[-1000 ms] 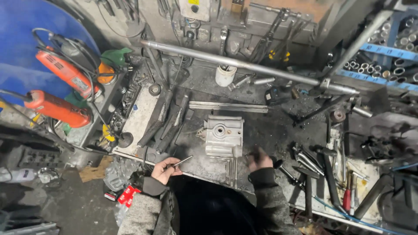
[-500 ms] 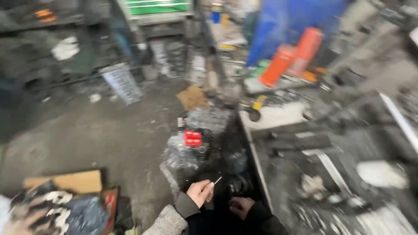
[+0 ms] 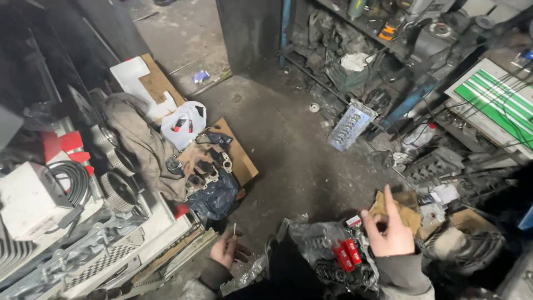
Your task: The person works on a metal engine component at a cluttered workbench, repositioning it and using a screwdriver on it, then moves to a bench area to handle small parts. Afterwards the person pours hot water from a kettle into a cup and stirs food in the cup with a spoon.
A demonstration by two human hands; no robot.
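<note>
In the head view, the left hand (image 3: 226,250) sits low at the near edge, left of centre, its fingers curled shut around a thin metal pin (image 3: 235,229) that stands upright out of the grip, over the dark concrete floor (image 3: 288,150). The right hand (image 3: 390,230) is raised at the near right, palm toward the camera, fingers loosely spread with the index finger pointing up; it grips nothing. Just left of it and below lies a crumpled grey plastic bag (image 3: 313,239) with two small red boxes (image 3: 346,254) resting on it. Behind the right hand sits a torn piece of cardboard (image 3: 405,208). Farther left, well apart from both hands, a dark engine part (image 3: 208,169) lies on a flat cardboard sheet (image 3: 241,158), with a white plastic bag (image 3: 186,122) beyond it.
</note>
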